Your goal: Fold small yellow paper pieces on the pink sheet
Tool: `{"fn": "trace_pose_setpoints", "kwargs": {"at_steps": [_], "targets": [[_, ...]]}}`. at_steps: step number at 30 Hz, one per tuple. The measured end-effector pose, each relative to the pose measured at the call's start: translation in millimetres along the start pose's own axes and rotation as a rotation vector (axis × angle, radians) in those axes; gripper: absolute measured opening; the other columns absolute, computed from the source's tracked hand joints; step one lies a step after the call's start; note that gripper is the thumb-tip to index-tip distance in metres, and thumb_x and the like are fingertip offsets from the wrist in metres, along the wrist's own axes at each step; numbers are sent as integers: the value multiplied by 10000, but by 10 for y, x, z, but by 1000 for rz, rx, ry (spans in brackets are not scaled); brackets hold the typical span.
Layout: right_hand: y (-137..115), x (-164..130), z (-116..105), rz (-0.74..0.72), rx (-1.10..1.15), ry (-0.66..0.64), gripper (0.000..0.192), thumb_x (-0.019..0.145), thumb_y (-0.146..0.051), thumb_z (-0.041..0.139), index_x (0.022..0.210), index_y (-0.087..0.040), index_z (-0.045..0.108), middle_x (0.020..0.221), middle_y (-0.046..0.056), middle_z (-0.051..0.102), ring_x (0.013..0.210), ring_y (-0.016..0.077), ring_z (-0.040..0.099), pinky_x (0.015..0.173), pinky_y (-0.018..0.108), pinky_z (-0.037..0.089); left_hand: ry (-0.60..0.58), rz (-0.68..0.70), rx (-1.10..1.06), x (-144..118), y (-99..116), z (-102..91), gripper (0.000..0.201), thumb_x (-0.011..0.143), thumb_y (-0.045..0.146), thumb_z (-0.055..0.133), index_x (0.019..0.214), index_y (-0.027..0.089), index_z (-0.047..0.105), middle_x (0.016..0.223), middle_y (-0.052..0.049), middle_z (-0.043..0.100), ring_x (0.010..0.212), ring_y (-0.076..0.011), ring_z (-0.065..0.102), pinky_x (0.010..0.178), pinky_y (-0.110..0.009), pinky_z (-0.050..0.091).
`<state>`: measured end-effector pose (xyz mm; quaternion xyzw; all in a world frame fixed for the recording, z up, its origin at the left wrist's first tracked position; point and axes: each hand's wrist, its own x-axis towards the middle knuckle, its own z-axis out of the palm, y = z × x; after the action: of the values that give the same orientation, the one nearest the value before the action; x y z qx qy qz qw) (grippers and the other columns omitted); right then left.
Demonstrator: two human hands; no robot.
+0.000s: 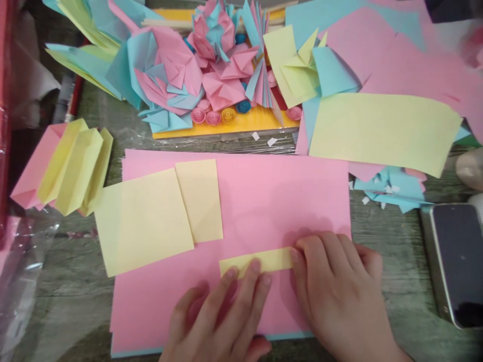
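From the head camera, a worn grey-green wooden table [392, 251] carried a large pink paper sheet [256, 201] — the landmark here. Beyond its far edge rose a heap of folded pink and blue paper flowers [204, 70]; off its right edge lay a dark phone [455, 264]; on its left part rested two pale yellow paper squares [151, 218]. Near its lower middle lay a narrow folded yellow paper strip [260, 260], flat and creased lengthwise. The left hand [222, 317] pressed flat fingertips on the strip's left end — nothing clasped. The right hand [335, 286] covered its right end, fingers curled down; whether it pinched the strip could not be told.
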<state>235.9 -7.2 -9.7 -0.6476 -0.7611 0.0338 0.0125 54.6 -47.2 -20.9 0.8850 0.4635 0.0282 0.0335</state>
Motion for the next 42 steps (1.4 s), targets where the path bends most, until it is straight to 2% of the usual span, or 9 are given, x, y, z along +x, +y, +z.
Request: {"fn": "trace_pose_setpoints", "kwargs": {"at_steps": [5, 9, 12, 21, 28, 34, 42], "targets": [[-4, 1, 5, -9, -17, -9, 131, 856, -221, 405, 745, -220, 475, 690, 41, 512, 671, 215, 415, 670, 388, 262, 46, -13, -38, 22, -17, 1, 442, 880, 540, 334, 1219, 301, 488, 1424, 88, 322, 1098, -156, 445, 775, -397, 344], [0, -4, 10, -17, -20, 3, 111, 842, -208, 421, 740, -220, 464, 690, 41, 511, 663, 212, 406, 664, 385, 263, 68, -21, -68, 54, -22, -10, 412, 897, 516, 333, 1183, 287, 521, 1254, 77, 547, 1039, -145, 486, 752, -388, 342], [-1, -5, 16, -12, -33, 8, 108, 838, -206, 429, 734, -220, 457, 692, 41, 512, 662, 210, 404, 662, 382, 265, 82, -22, -81, 74, -25, -18, 416, 903, 511, 333, 1172, 263, 534, 1184, 77, 600, 1013, -146, 499, 746, -385, 340], [-5, -5, 12, -19, -57, 11, 98, 846, -208, 412, 756, -220, 450, 695, 39, 505, 669, 205, 390, 674, 377, 262, 103, -25, -68, 106, -28, -31, 402, 915, 483, 329, 1167, 261, 551, 1162, 77, 616, 953, -150, 512, 732, -369, 337], [-13, -3, -3, -20, -72, -38, 55, 819, -178, 444, 775, -210, 456, 722, 44, 502, 697, 205, 393, 697, 375, 265, -42, 5, -56, 91, -47, -56, 461, 864, 580, 346, 1250, 362, 473, 1275, 93, 525, 965, -202, 456, 752, -387, 315], [-22, -9, -5, -23, -112, -25, 67, 827, -184, 452, 765, -206, 464, 718, 42, 487, 712, 216, 398, 686, 368, 259, -62, -60, -10, 149, 53, -95, 518, 821, 652, 330, 1269, 412, 433, 1242, 69, 538, 970, -217, 436, 767, -398, 314], [-41, -11, -20, -7, -151, -58, 85, 846, -190, 436, 788, -187, 498, 759, 53, 495, 751, 220, 403, 688, 359, 240, -109, -38, 43, 201, 122, -159, 551, 857, 616, 272, 1343, 364, 331, 1242, 12, 522, 975, -217, 435, 802, -413, 307]]}}
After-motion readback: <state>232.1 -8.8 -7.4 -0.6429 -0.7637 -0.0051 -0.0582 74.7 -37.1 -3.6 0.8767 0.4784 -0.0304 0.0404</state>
